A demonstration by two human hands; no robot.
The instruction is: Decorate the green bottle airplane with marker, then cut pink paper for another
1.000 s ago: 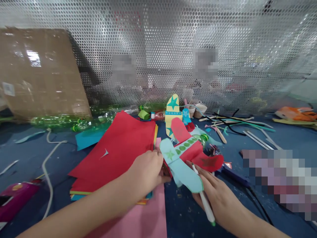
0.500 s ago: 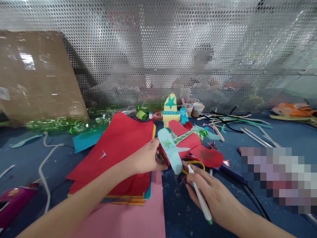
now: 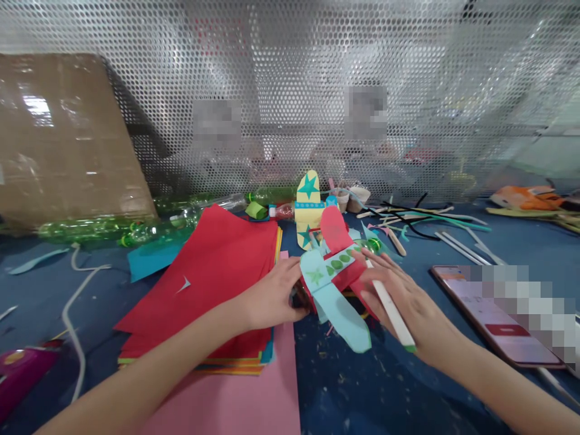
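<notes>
In the head view, my left hand is closed around the rear of a toy airplane made from a plastic bottle and coloured paper. The airplane has light blue tail pieces with a green star, a strip of green dots and red wings. Its green bottle cap points away to the right. My right hand grips a white marker with a green end, while its fingers rest against the airplane's right side. That hand hides most of the right red wing. Yellow paper pieces with teal stars stand just behind.
A stack of red paper lies on pink paper at left. Further off are green bottles, cardboard and a perforated metal screen. Right are pipe cleaners and a phone; a magenta tool lies front left.
The airplane has turned, swinging its light blue tail piece down and right. My right hand has moved up and right onto its side, still with the marker. More of the phone shows.
</notes>
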